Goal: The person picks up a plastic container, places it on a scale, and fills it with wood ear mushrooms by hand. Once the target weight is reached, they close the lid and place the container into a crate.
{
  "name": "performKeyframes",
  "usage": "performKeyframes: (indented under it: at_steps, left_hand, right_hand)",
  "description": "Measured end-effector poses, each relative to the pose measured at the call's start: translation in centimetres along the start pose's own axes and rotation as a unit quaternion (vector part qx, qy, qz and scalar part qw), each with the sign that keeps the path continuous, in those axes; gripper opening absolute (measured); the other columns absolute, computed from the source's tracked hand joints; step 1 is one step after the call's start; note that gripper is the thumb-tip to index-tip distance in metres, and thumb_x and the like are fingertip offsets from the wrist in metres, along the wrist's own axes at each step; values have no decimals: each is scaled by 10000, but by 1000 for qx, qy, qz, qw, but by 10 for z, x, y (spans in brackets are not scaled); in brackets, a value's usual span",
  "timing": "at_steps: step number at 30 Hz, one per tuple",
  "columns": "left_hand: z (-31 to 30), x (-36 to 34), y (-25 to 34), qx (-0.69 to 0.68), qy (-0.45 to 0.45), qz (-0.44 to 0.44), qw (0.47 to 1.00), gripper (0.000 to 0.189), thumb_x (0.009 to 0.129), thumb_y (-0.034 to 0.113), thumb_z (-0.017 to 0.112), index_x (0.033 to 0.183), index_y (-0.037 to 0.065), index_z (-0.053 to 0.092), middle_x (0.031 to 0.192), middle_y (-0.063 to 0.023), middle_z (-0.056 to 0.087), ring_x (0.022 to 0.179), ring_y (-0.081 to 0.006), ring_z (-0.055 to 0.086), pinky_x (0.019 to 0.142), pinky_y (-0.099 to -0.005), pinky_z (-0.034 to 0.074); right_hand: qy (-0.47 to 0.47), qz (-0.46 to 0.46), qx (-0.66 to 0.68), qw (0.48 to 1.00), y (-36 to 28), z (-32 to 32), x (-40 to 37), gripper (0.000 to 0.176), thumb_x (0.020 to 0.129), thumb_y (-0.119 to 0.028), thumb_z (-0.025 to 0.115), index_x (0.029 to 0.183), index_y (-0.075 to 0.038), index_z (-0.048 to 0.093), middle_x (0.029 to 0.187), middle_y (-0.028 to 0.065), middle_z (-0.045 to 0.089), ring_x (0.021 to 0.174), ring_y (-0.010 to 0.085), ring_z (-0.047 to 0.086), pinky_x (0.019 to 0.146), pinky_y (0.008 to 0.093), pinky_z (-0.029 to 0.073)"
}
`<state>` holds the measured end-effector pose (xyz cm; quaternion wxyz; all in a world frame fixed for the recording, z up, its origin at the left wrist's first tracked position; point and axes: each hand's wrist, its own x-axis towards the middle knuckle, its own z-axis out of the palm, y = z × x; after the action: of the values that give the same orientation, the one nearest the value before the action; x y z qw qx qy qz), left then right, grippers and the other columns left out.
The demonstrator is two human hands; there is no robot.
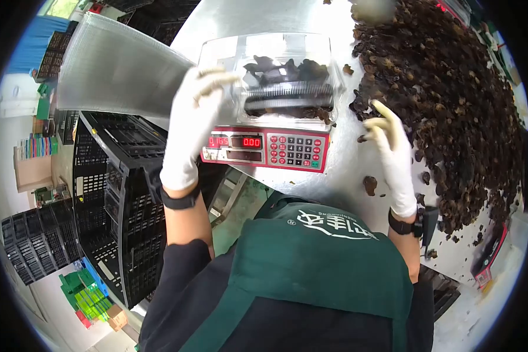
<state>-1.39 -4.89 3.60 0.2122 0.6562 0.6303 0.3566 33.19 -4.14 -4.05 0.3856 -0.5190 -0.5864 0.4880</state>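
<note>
A red and silver digital scale (266,167) has lit red digits. On it stands a clear plastic clamshell box (264,44) with dark, crinkled pieces of black fungus (287,71) inside. My left hand (202,97), in a white glove, is at the box's left side. Motion smears it a little, but its fingers are stretched out with nothing visible between them. My gloved right hand (391,138) is over the metal table, right of the box, with thumb and fingers bent together. A small dark fungus piece (362,139) shows at its fingertips.
A broad heap of black fungus (446,100) covers the right of the metal table (349,167), with loose bits around it. At left, a translucent panel-like container (120,64) stands beside black plastic crates (129,193). Another red-edged device (491,255) lies at the far right.
</note>
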Motion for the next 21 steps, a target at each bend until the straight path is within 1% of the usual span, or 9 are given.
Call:
performKeyframes:
  at_steps: [1,2,5,8,12,15,18,19,21]
  left_hand:
    - [8,-12,-13,10,-16,1,1000,292,907,38,571,1155,66,723,1210,-66,601,1105,-164,583,941,-296,478]
    - [17,-20,-11,-13,-37,-72,997,327,932,93,616,1254,92,671,1237,-69,561,1096,-161,570,940,-298,483]
    - [41,-30,-31,-64,10,-48,997,490,989,151,604,1468,160,504,1065,-72,559,950,-140,576,837,-290,511]
    - [41,-26,-28,-165,-38,-139,976,507,1014,154,575,1508,140,458,1032,-64,570,866,-112,568,766,-276,503]
    - [32,-18,-25,-219,-19,-128,967,432,1039,179,521,1465,107,516,716,11,563,610,-47,511,563,-184,420]
    - [38,-19,-25,-263,-31,-123,956,434,1046,188,499,1473,108,508,724,18,582,575,-37,478,545,-173,403]
    - [45,-22,-25,-218,-37,-125,967,494,1022,163,539,1509,135,460,760,10,571,615,-47,482,578,-197,424]
    - [48,-25,-23,-194,-34,-131,972,526,1010,150,555,1522,138,438,778,4,567,640,-58,489,603,-215,441]
    - [56,-31,-22,-177,-23,-141,974,574,979,125,586,1530,169,433,791,-3,560,660,-74,497,643,-243,469]
  right_hand:
    - [-40,8,18,999,-2,8,7,476,1039,-169,516,1491,-52,422,1023,56,684,837,93,613,827,245,502]
    - [-81,16,34,996,-2,15,15,506,1062,-211,481,1528,-54,363,959,52,689,769,77,603,770,228,499]
    - [-151,79,90,981,-11,41,36,576,1080,-266,443,1554,1,256,844,62,678,617,66,567,609,211,471]
    - [-169,102,99,975,-11,51,42,641,1072,-310,461,1576,-10,204,864,87,688,625,80,587,613,213,488]
    - [-192,118,238,945,-25,41,39,646,1055,-272,475,1589,-42,194,879,101,690,642,91,602,630,232,510]
    - [-170,85,220,957,-23,41,36,611,1037,-215,495,1575,-57,251,855,95,687,626,88,604,611,226,509]
    - [-182,67,221,956,21,46,54,741,994,-178,559,1586,-8,147,805,92,688,560,88,601,471,195,470]
    - [-140,82,215,963,18,50,54,649,987,-174,597,1527,32,300,781,86,685,541,90,591,480,205,469]
    - [-66,33,112,991,10,61,50,503,1006,-201,587,1437,10,436,737,62,668,527,76,569,487,200,458]
